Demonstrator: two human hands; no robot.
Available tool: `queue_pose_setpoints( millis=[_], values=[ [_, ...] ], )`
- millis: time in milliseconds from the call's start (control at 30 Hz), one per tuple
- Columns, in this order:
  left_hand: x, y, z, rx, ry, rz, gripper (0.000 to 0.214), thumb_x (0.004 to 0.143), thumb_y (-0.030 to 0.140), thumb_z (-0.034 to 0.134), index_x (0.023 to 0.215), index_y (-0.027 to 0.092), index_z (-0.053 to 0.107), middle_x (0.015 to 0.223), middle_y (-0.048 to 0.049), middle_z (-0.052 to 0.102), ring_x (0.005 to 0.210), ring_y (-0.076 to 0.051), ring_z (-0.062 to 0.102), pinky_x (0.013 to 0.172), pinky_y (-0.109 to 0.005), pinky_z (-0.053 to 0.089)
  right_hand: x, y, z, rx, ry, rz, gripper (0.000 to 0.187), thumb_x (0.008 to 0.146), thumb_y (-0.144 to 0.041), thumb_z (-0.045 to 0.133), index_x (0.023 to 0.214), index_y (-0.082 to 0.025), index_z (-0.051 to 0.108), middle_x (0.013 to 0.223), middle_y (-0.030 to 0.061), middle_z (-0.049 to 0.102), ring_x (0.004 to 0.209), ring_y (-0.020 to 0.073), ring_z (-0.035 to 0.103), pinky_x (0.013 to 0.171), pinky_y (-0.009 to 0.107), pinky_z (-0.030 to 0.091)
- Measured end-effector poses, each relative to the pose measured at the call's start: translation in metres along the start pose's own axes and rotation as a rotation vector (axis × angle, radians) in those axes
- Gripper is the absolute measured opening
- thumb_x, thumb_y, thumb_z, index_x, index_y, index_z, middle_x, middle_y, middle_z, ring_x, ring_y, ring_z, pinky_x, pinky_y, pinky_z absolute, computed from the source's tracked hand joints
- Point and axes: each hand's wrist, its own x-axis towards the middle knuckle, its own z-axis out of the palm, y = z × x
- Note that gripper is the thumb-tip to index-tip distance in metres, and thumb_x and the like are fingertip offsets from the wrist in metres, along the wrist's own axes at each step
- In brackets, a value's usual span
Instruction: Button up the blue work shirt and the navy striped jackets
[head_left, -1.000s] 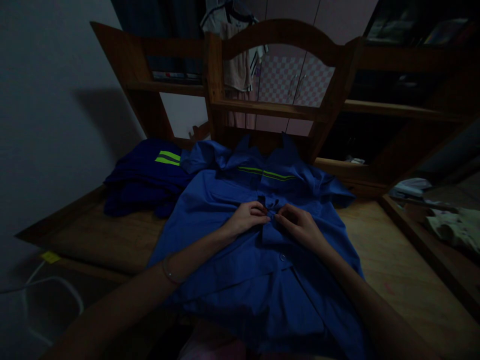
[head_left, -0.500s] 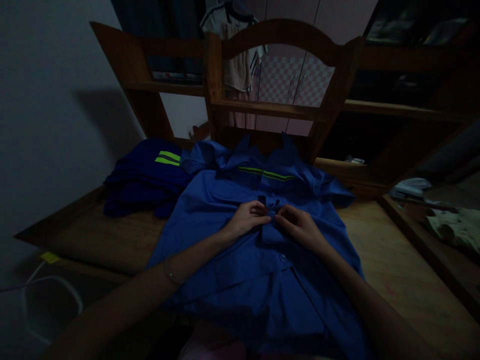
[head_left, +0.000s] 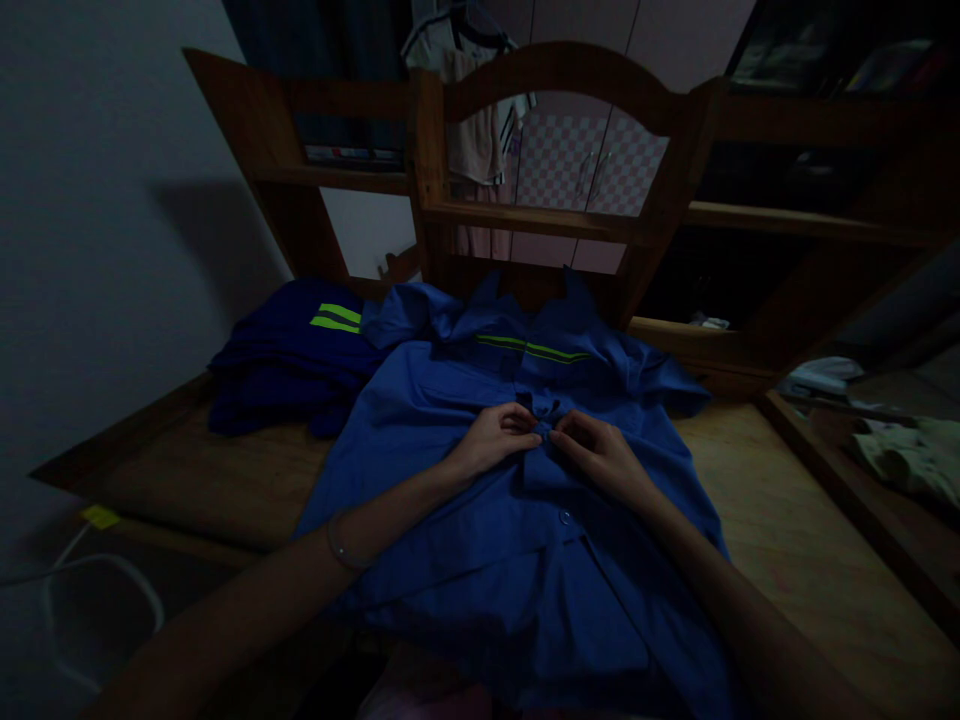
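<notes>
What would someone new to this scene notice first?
Probably the blue garment spread on the wooden surface, with the left hand and the right hand pinching at its front, mid-picture. Next, the bright yellow-green striped patch on the dark blue pile at picture left.

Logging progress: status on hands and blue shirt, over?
Left hand, right hand pinching front of blue shirt. Shirt spread over wooden desk. Darker clothing beside one sleeve.
</notes>
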Motion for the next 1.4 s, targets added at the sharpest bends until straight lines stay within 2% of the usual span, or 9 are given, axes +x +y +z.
queue_pose_setpoints(
  millis=[467, 700, 1233, 1400],
  values=[
    [-0.003, 0.009, 0.003, 0.002, 0.011, -0.056, 0.027, 0.064, 0.018, 0.075, 0.087, 0.012, 0.061, 0.078, -0.0029, 0.065, 0.070, -0.012, 0.061, 0.068, -0.022, 0.045, 0.000, 0.002, 0.000, 0.015, -0.042, 0.004, 0.026, 0.090, -0.043, 0.048, 0.083, -0.020, 0.057, 0.066, -0.0020, 0.055, 0.058, 0.0110, 0.049, 0.052, 0.022, 0.035],
    [-0.006, 0.016, 0.006, -0.012, 0.023, -0.085, 0.026, 0.064, 0.015, 0.074, 0.086, 0.011, 0.061, 0.080, -0.0039, 0.065, 0.072, -0.012, 0.062, 0.069, -0.022, 0.045, 0.000, 0.004, 0.000, 0.026, -0.041, 0.013, 0.027, 0.090, -0.044, 0.048, 0.084, -0.020, 0.057, 0.065, -0.0019, 0.055, 0.057, 0.0113, 0.049, 0.052, 0.022, 0.035],
    [-0.005, 0.013, 0.003, -0.064, 0.012, -0.092, 0.026, 0.063, 0.016, 0.073, 0.085, 0.012, 0.062, 0.078, -0.0038, 0.066, 0.069, -0.012, 0.061, 0.065, -0.022, 0.043, -0.001, 0.000, -0.001, 0.008, -0.030, 0.012, 0.029, 0.089, -0.046, 0.048, 0.084, -0.019, 0.058, 0.066, -0.0008, 0.057, 0.058, 0.0124, 0.051, 0.053, 0.022, 0.037],
    [-0.005, 0.014, 0.003, -0.049, 0.006, -0.094, 0.026, 0.063, 0.016, 0.073, 0.086, 0.011, 0.062, 0.080, -0.0042, 0.066, 0.072, -0.013, 0.061, 0.069, -0.023, 0.044, -0.001, 0.001, -0.001, 0.007, -0.040, 0.013, 0.029, 0.090, -0.046, 0.047, 0.084, -0.019, 0.057, 0.065, -0.0016, 0.057, 0.057, 0.0117, 0.051, 0.052, 0.022, 0.036]
  ],
)
